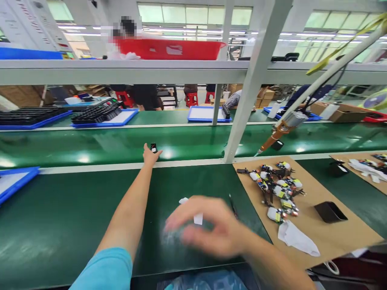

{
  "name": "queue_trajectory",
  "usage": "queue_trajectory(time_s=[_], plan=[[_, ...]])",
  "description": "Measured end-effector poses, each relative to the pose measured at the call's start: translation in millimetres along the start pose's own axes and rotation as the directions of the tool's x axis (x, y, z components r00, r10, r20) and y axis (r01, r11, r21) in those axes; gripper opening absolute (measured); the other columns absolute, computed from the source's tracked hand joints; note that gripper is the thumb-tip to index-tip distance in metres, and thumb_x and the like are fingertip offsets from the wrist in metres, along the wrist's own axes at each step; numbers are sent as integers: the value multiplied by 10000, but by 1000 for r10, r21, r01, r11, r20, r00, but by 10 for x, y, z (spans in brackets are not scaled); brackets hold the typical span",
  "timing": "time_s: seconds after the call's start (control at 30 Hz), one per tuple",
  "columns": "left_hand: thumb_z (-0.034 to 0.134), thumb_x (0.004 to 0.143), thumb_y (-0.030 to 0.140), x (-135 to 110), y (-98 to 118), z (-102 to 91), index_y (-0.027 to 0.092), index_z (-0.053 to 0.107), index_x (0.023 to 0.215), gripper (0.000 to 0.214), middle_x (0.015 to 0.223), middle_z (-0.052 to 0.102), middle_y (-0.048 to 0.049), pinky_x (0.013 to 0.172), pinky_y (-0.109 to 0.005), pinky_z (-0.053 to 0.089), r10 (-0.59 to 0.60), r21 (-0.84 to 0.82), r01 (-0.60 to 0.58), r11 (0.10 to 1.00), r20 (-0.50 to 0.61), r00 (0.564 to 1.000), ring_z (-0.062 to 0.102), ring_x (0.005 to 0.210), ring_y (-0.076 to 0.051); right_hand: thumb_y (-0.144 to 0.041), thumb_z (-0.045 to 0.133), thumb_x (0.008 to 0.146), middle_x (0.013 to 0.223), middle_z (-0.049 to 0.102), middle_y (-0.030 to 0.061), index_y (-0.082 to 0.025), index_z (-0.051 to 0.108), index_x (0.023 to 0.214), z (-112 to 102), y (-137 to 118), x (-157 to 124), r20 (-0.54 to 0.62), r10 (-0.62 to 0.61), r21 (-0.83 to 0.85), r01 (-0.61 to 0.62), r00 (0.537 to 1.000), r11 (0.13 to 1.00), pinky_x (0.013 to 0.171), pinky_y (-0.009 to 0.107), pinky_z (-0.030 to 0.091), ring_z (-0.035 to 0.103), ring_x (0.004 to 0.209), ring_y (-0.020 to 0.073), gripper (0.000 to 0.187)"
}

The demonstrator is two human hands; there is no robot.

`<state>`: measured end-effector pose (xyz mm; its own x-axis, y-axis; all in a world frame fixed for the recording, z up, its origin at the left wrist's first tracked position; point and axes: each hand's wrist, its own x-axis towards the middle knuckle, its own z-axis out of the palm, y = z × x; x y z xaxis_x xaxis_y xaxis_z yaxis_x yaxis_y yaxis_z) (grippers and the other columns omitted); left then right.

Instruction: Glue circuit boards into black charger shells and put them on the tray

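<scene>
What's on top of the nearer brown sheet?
A heap of small parts, a black case and a white cloth. Whatever lies under the heap or cloth is covered.

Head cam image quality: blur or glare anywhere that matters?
Head view: right hand heavily blurred, finger outlines smeared; left hand much crisper. Head view: bright glare spots on the glossy green strip, one just right of the left hand. Head view: back windows look bright and washed out.

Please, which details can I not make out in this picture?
All in the head view:
Right hand: blurred outline.
Small black object at the left hand: markings too small.
White piece: partly hidden by the right hand.
Blue tray: cut off by the left edge.
</scene>
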<state>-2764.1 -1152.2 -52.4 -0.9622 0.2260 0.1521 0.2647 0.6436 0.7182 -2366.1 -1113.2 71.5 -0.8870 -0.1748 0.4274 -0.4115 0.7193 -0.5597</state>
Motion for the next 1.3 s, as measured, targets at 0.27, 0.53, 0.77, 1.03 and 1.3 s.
queue_trajectory(time_s=[0.27,0.53,0.77,1.03,1.3], plan=[[661,646,152,22,-26,-72,133,559,1163,527,1200,625,-119,1019,-406,397,35,-20,-33,999,133,991,559,1148,-288,-256,583,672,1303,481,45,-312,350,1265,-1265,1579,-1083,-858,512,456,-408,33,791,942,383,489,525,1176,168,640],[632,672,236,-1284,-5,-186,230,556,1183,516,1189,652,-18,982,-328,448,405,-192,-360,913,522,750,585,1136,-223,-283,668,564,1104,593,23,-324,456,1016,-1076,2059,-995,-694,693,610,-351,196,711,909,368,514,618,1046,182,501],[589,758,277,-1967,152,-407,302,223,1448,781,1285,559,-40,901,-349,464,541,-119,-599,792,594,595,561,1110,-246,-347,657,725,1125,618,23,-359,483,1104,-627,1657,-792,-732,641,585,-269,229,765,917,334,505,663,854,135,418],[722,671,346,-1879,153,-202,296,360,1388,805,1314,397,-92,815,-344,501,525,-368,-402,838,742,417,544,970,-203,-398,521,828,1049,615,-4,-302,436,1208,-84,993,18,-676,628,651,-88,387,754,718,286,542,605,588,63,401],[694,708,342,-1954,37,-135,229,495,1164,510,1125,582,-49,684,-284,514,499,-405,-297,865,627,598,580,902,-184,-366,479,867,908,609,-38,-276,462,1061,174,807,626,-745,517,656,323,421,682,487,246,484,505,419,37,215]])
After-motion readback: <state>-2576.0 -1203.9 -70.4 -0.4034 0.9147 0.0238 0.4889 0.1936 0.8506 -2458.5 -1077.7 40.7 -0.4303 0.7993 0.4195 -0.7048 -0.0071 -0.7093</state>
